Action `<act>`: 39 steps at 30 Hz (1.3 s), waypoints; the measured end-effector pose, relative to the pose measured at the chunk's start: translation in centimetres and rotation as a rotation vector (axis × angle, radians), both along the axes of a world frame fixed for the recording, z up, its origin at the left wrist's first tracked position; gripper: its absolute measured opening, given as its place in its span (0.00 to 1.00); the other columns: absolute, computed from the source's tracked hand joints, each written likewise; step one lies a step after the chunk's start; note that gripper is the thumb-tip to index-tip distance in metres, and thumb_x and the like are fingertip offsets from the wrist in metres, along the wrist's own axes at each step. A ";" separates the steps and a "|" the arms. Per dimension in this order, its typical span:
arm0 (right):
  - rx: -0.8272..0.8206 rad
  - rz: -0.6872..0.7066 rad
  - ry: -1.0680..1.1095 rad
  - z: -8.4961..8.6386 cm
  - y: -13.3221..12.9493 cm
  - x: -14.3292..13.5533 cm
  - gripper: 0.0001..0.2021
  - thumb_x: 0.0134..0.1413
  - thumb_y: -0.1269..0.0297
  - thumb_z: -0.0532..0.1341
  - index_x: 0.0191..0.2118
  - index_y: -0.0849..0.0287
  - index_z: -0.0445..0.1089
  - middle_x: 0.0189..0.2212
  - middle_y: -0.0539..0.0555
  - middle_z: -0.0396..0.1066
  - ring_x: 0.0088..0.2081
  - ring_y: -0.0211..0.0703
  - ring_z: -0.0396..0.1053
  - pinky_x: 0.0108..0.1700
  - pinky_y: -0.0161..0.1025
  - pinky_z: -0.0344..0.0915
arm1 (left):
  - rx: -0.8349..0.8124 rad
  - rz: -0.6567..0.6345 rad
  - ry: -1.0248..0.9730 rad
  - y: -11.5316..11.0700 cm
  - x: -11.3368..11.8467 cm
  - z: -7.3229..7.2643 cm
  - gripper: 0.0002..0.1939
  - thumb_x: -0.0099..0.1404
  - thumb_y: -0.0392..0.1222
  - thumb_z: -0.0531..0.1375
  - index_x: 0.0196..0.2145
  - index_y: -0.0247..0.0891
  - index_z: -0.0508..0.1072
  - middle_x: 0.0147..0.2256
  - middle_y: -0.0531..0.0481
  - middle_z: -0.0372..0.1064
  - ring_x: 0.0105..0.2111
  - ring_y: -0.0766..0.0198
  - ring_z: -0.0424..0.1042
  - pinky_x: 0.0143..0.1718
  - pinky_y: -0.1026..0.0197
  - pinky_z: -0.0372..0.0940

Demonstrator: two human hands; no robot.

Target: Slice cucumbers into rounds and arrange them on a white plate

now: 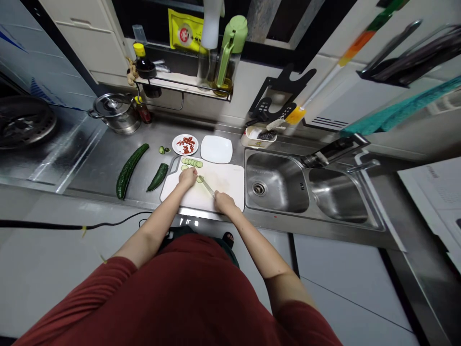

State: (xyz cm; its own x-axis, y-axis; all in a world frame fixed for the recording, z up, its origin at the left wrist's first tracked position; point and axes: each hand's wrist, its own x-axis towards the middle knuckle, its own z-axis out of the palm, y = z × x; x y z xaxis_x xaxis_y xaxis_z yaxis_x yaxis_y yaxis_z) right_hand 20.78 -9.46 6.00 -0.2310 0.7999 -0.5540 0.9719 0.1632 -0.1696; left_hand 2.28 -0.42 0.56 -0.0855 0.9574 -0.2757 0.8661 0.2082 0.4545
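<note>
A white cutting board [226,180] lies on the steel counter before me. My right hand [224,203] is wrapped round the handle of a knife [207,187], its blade angled toward the upper left over the board. Beside the blade's tip is a round cucumber slice [200,179]. My left hand [188,178] rests on the board's left part with its fingers closed, close to that slice; whatever lies inside them is hidden. Overlapping cucumber slices [192,162] form a row at the board's top left. A cut cucumber piece [157,177] and a whole cucumber [131,170] lie to the left.
Behind the board stand a plate [174,146] with chopped red bits and a white square plate [216,149]. Small cucumber ends [162,150] lie nearby. A double sink [277,182] is at right, a steel pot [117,113] at left. Overhead, a shelf [180,82] carries bottles.
</note>
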 end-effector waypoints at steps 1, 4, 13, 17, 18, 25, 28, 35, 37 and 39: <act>0.002 0.000 0.003 0.0 0.0 0.0 0.14 0.61 0.73 0.48 0.50 0.63 0.62 0.43 0.65 0.71 0.45 0.50 0.71 0.41 0.40 0.65 | 0.001 0.003 0.008 0.0 0.0 0.0 0.08 0.60 0.42 0.56 0.37 0.44 0.72 0.40 0.48 0.74 0.41 0.59 0.70 0.39 0.61 0.62; 0.010 0.002 0.012 0.0 0.1 0.1 0.15 0.60 0.73 0.47 0.50 0.64 0.63 0.43 0.65 0.71 0.45 0.51 0.71 0.41 0.41 0.65 | 0.006 0.006 0.020 0.0 0.0 -0.1 0.08 0.60 0.42 0.56 0.37 0.44 0.72 0.40 0.48 0.74 0.41 0.59 0.71 0.39 0.62 0.62; -0.005 -0.002 0.008 0.2 0.3 0.1 0.15 0.58 0.74 0.50 0.50 0.63 0.64 0.44 0.65 0.71 0.46 0.51 0.70 0.41 0.41 0.65 | 0.011 0.009 0.021 0.0 0.1 0.1 0.08 0.59 0.41 0.56 0.36 0.43 0.73 0.39 0.49 0.74 0.41 0.59 0.71 0.39 0.61 0.62; 0.001 0.003 0.012 0.3 0.4 0.1 0.15 0.58 0.75 0.49 0.50 0.63 0.64 0.44 0.65 0.71 0.45 0.51 0.71 0.41 0.40 0.65 | 0.003 0.005 0.011 -0.1 0.1 0.3 0.08 0.59 0.42 0.56 0.37 0.43 0.73 0.39 0.49 0.74 0.41 0.59 0.71 0.39 0.62 0.62; 0.001 0.004 0.011 0.3 0.4 0.2 0.15 0.58 0.75 0.49 0.49 0.64 0.64 0.43 0.65 0.71 0.45 0.50 0.71 0.41 0.40 0.65 | -0.002 0.004 0.009 -0.1 0.1 0.4 0.08 0.59 0.42 0.57 0.37 0.43 0.73 0.40 0.49 0.74 0.41 0.59 0.71 0.39 0.62 0.62; -0.018 -0.003 0.010 0.7 0.4 0.0 0.15 0.58 0.74 0.50 0.50 0.63 0.64 0.44 0.65 0.71 0.44 0.51 0.71 0.41 0.40 0.64 | 0.003 0.012 0.004 -0.1 0.1 0.4 0.08 0.59 0.41 0.56 0.37 0.43 0.73 0.39 0.48 0.74 0.41 0.59 0.71 0.39 0.62 0.62; -0.006 -0.014 0.008 0.6 0.3 -0.1 0.15 0.58 0.74 0.50 0.49 0.63 0.64 0.43 0.65 0.71 0.45 0.51 0.71 0.40 0.40 0.64 | 0.009 0.015 0.008 -0.1 0.1 0.2 0.08 0.59 0.41 0.56 0.36 0.43 0.73 0.39 0.48 0.74 0.41 0.58 0.71 0.38 0.61 0.62; -0.003 -0.007 -0.009 0.1 -1.0 1.0 0.14 0.59 0.73 0.49 0.49 0.63 0.64 0.43 0.65 0.71 0.44 0.51 0.71 0.40 0.40 0.64 | 0.023 0.005 0.008 0.0 -0.1 -0.4 0.08 0.59 0.41 0.56 0.36 0.44 0.73 0.39 0.49 0.74 0.41 0.60 0.71 0.39 0.62 0.61; 0.003 -0.002 -0.016 -0.1 -1.6 1.5 0.14 0.60 0.72 0.49 0.49 0.64 0.64 0.42 0.65 0.72 0.44 0.52 0.71 0.40 0.41 0.64 | 0.028 0.005 0.005 0.1 -0.1 -0.6 0.08 0.59 0.42 0.56 0.36 0.44 0.72 0.39 0.49 0.74 0.41 0.60 0.71 0.38 0.62 0.61; 0.007 0.000 -0.020 -0.2 -2.1 1.9 0.14 0.60 0.71 0.49 0.49 0.64 0.64 0.42 0.65 0.72 0.43 0.53 0.71 0.40 0.42 0.65 | 0.028 0.008 0.003 0.1 -0.1 -0.8 0.08 0.58 0.42 0.57 0.36 0.44 0.72 0.39 0.50 0.74 0.40 0.59 0.71 0.37 0.62 0.61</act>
State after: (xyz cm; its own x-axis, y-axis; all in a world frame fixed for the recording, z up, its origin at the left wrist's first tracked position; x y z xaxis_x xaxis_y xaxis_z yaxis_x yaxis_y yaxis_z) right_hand 22.71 -11.61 5.79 -0.2197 0.8037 -0.5530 0.9751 0.1639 -0.1492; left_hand 2.17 -0.32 -0.21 -0.0940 0.9640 -0.2488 0.8659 0.2024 0.4573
